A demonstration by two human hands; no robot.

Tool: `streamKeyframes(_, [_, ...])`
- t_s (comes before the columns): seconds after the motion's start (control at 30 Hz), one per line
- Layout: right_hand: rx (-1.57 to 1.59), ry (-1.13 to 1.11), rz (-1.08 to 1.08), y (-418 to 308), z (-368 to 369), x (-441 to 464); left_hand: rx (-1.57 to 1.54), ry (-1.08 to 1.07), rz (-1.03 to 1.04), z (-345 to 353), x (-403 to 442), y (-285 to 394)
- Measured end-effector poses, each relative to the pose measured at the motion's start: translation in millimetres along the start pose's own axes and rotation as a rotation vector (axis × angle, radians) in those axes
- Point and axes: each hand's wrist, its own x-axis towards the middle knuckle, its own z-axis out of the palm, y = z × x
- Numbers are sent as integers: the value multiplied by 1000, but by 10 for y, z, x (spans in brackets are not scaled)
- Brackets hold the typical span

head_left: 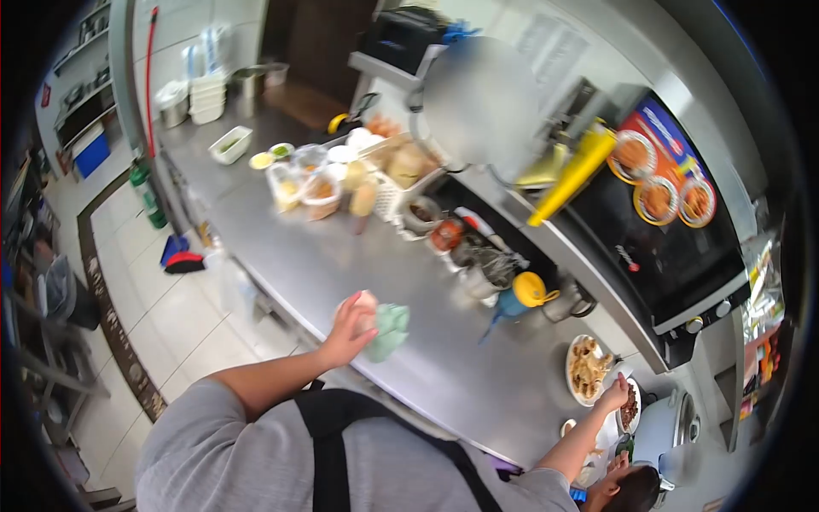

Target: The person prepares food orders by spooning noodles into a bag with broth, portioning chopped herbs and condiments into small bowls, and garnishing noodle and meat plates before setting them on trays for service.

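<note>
The green cloth (390, 331) is at the left grip (348, 328), on its right side, over the near part of the steel tabletop (478, 384). The left grip is partly closed, with bent fingers bearing on the cloth. A pale item shows between the fingers and the cloth; blur prevents identification.

Status, by judgement: the cloth is taken up and not set down, so work with it appears to be under way. The proportion complete cannot be determined from this view; the steel shows no clear boundary between treated and untreated areas.

The right grip (616, 392) is well apart, to the right of the left grip. Its fingers appear bent at the dish of dark food (630, 406); whether they hold anything cannot be told. The plate of golden food (588, 369) is just beside the right grip, on its left. Both dishes are filled.

Forward and right of the left grip stands the blue jug (509, 305) with its yellow lid (532, 289). Forward of the left grip, farther off, is a group of food tubs (320, 198) beside a white crate (389, 198). A co-worker's head (633, 489) is near the right grip, on its body side.
</note>
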Motion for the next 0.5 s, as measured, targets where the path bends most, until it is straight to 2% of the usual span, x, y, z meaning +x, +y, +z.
streamKeyframes(0.07, [30,-51,-9,-406,12,-713,-293,-46,6,-540,-84,-61])
streamKeyframes(0.13, [-135,-167,-242,-734,50,-1420,-310,-75,-41,-1221,-313,-224])
streamKeyframes(0.17, [-163,-238,-256,-995,83,-1827,-329,-99,-63,-1561,-444,-322])
streamKeyframes(0.2, [-204,-268,-368,-1160,157,-2190,-216,-53,-70,-1905,-595,-459])
streamKeyframes(0.23, [-238,-355,-464,-1658,201,-2650,-288,3,-171,-2164,-808,-707])
streamKeyframes(0.3, [-166,-541,-442,-2264,451,-3414,-361,129,-416,-2698,-1261,-1064])
streamKeyframes(0.33, [-117,-639,-520,-2528,588,-3755,-359,199,-557,-2977,-1444,-1168])
streamKeyframes(0.37, [-112,-720,-614,-2734,736,-4053,-309,276,-622,-3218,-1635,-1292])
streamKeyframes(0.43, [31,-913,-598,-3141,1005,-4656,-321,402,-790,-3598,-1796,-1366])
streamKeyframes(0.5, [64,-1039,-695,-3626,1117,-5194,-332,441,-767,-3812,-1726,-1341])
